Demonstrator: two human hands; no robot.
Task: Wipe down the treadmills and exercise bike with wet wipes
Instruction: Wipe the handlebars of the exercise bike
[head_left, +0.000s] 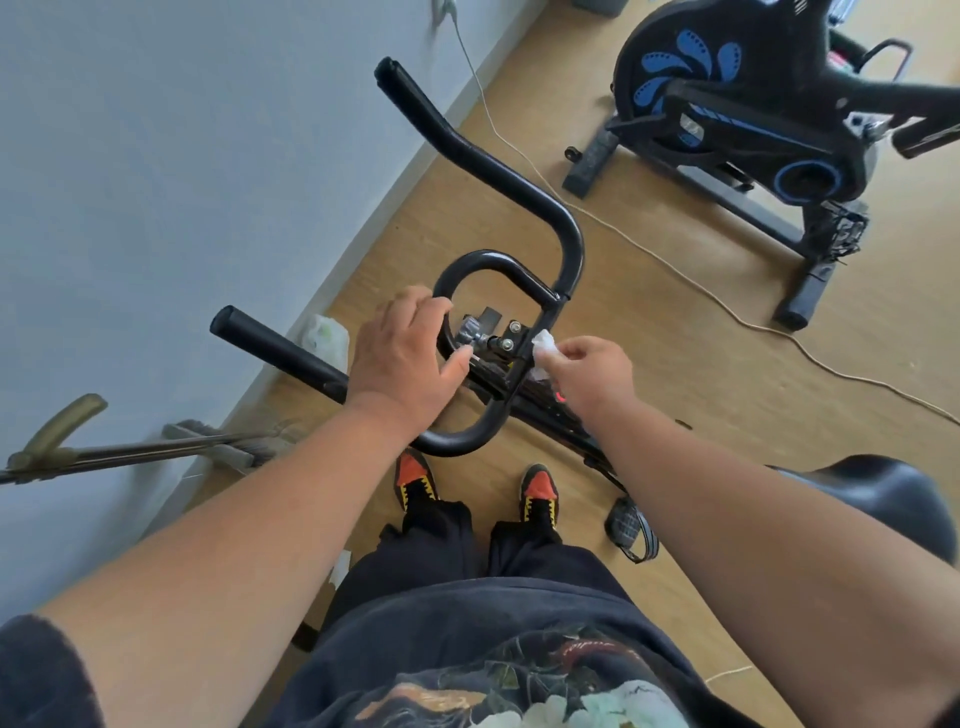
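The left hand (402, 358) grips the handlebar (519, 192) loop while the right hand (587, 374) pinches a wet wipe (544, 345) against its stem; wiping probably proceeds along the bar.

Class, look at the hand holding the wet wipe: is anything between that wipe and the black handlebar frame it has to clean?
Nothing visible. The right hand pinches the wet wipe right against the handlebar frame; the left hand grips the loop's opposite side, clear of it.

Head-worn wide view, looking steeply down, close over handlebars (498, 291)
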